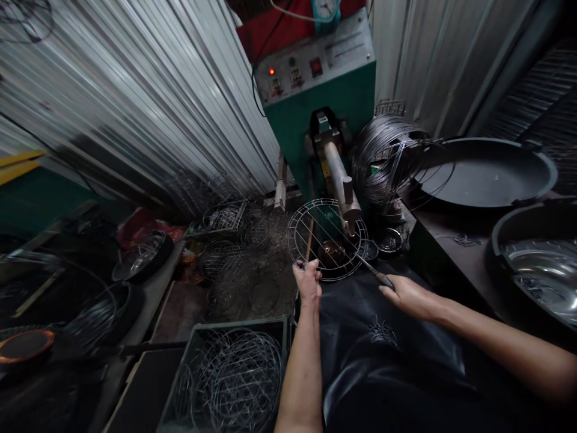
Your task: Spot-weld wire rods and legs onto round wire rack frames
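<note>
A round wire rack (294, 224), with a double rim and parallel bars across it, is held below the metal arm (337, 168) of a green machine. My left hand (309, 281) is closed on the rim at the near left. My right hand (408, 294) grips the handle of a slim tool with a metal shaft (372, 268), which looks like a screwdriver. The shaft points at the rack's near right rim; whether it touches, I cannot tell. Short wire pieces (383, 332) lie on the black apron (347, 337) over my lap.
The green machine's control panel (315, 63) has a red light lit. Coiled wire (387, 156) hangs right of it. Large dark pans (496, 144) stand at right. A crate (225, 328) of wire rings stands at lower left, with wire parts on the floor behind.
</note>
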A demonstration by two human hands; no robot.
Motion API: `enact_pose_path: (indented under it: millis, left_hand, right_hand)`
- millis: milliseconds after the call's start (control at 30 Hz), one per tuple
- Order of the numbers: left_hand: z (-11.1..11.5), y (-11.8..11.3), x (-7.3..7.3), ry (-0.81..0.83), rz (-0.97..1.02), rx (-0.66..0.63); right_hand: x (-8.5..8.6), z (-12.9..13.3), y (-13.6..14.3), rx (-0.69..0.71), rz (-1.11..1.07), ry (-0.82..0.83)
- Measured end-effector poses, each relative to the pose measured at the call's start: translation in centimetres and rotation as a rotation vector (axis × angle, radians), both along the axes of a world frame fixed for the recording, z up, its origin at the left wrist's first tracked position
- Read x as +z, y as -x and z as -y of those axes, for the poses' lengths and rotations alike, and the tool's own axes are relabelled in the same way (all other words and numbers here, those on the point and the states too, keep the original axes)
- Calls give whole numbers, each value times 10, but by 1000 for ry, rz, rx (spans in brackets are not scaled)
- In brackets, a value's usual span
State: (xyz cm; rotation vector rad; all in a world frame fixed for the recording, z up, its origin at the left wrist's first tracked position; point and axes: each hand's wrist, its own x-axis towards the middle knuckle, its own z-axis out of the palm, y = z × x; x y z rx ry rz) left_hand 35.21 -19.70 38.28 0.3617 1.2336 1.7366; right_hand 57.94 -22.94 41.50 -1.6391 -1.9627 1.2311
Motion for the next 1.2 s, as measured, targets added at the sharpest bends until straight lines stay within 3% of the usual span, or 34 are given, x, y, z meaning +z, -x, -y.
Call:
enact_pose_path:
  millis: [67, 133, 333, 400, 500, 600, 700, 833, 933, 1033, 1133, 1200]
  left_hand:
    - [-1, -1, -1, -27, 11, 18]
    - [-2, -3, -2, -48, 31, 49]
    - [-5, -6, -8, -165, 2, 77]
    - [-5, -8, -10, -196, 25, 65]
    - [-5, -14, -13, -177, 105, 31]
    - [-5, -16, -14, -100, 162, 0]
    - [-5, -15, -14, -69, 117, 8]
    - [-8, -18, -15, 10, 65, 63]
    - [-11, -22, -16, 60, 86, 109]
    - [-14, -20, -15, 33, 107, 129]
    - [-15, -16, -16, 16, 149, 100]
    - [-15, -16, -18, 17, 178, 66]
  right_hand:
    - [0, -2, 2, -5, 3, -22]
    - [1, -2, 4, -30, -106, 101]
    - [-6, 21, 15, -248, -1000, 780]
    - [-14, 31, 20, -278, -1266, 902]
    - [-22, 41, 26, -307, -1512, 930]
    - [-20, 40, 25, -242, -1465, 906]
    - [-15, 27, 15, -160, -1096, 768]
    - [-21, -6, 2, -112, -356, 234]
    - [-27, -25, 0, -107, -57, -58]
    - [-22, -26, 3, -113, -154, 33]
    - [-15, -11, 10, -141, -613, 431]
    - [-15, 1, 17, -173, -931, 601]
